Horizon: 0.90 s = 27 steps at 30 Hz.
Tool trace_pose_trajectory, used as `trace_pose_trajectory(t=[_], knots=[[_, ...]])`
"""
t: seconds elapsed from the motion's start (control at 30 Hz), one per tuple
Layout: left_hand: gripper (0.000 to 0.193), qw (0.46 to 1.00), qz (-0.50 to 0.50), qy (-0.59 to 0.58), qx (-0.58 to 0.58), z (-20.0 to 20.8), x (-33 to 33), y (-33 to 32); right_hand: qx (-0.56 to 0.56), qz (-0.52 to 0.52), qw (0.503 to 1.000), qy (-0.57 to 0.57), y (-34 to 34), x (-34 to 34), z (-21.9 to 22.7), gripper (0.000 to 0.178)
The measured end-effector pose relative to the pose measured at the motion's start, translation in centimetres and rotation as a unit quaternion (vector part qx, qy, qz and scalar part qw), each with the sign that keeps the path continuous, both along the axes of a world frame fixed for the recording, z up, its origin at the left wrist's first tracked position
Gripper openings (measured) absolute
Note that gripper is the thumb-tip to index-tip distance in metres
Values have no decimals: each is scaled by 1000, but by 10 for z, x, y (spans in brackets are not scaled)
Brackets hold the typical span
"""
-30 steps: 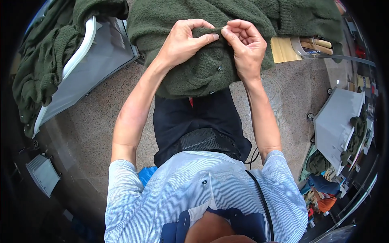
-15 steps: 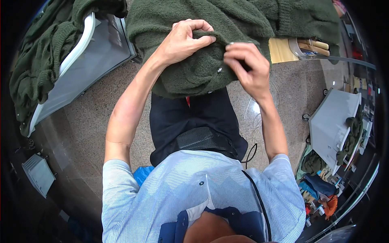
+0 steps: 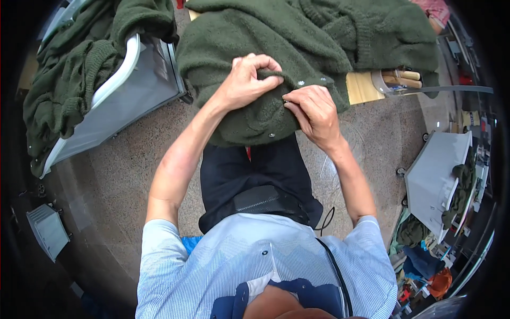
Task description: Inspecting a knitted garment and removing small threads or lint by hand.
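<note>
A dark green knitted cardigan point(image 3: 228, 40) lies bunched over the work surface and hangs down in front of my legs. My left hand point(image 3: 248, 82) is closed, pinching a raised fold of the knit between thumb and index finger. Just to the right and slightly lower, my right hand point(image 3: 317, 112) has thumb and fingertips pressed together on a small shiny button at the cloth. Above the right hand, another shiny button point(image 3: 301, 83) shows on the knit, and a further button point(image 3: 272, 135) sits near the lower edge. My fingers partly cover the pinched spots.
At the left, more green knitwear point(image 3: 69, 85) drapes over a grey cart point(image 3: 125, 98). Wooden-handled tools point(image 3: 402, 78) rest in a holder beside a yellow panel point(image 3: 364, 87). Another grey cart point(image 3: 433, 170) stands at right, near piled coloured cloth point(image 3: 425, 260). Someone's pink sleeve point(image 3: 431, 9) shows at upper right.
My right hand, blurred before, has come left and inward and now pinches a button. My left hand keeps its grip on the fold. The whole view has shifted, so the garment appears lower.
</note>
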<state>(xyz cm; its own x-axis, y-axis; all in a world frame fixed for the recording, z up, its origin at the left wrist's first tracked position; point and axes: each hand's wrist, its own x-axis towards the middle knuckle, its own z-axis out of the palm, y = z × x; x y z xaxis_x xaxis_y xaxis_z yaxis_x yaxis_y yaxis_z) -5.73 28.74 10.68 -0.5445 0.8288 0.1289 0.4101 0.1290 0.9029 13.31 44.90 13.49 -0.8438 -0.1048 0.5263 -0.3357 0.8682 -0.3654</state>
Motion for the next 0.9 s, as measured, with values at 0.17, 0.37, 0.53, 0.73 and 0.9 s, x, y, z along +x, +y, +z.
trace_pose_trajectory(t=[0.17,0.37,0.53,0.73,0.9], knots=[[24,997,-22,67,15,-8,9,-10,-61,-118,985,110,-15,-23,-14,15],[24,999,4,34,-12,12,14,-18,-119,-122,972,162,-25,-30,-15,16],[25,1000,0,6,-17,19,8,-14,-58,-114,975,180,-20,-35,-9,17],[25,998,-54,-35,27,17,2,-20,7,-121,976,180,-22,-31,-12,20],[27,988,-76,-125,43,8,7,-24,-5,-117,980,160,-24,-20,-16,18]])
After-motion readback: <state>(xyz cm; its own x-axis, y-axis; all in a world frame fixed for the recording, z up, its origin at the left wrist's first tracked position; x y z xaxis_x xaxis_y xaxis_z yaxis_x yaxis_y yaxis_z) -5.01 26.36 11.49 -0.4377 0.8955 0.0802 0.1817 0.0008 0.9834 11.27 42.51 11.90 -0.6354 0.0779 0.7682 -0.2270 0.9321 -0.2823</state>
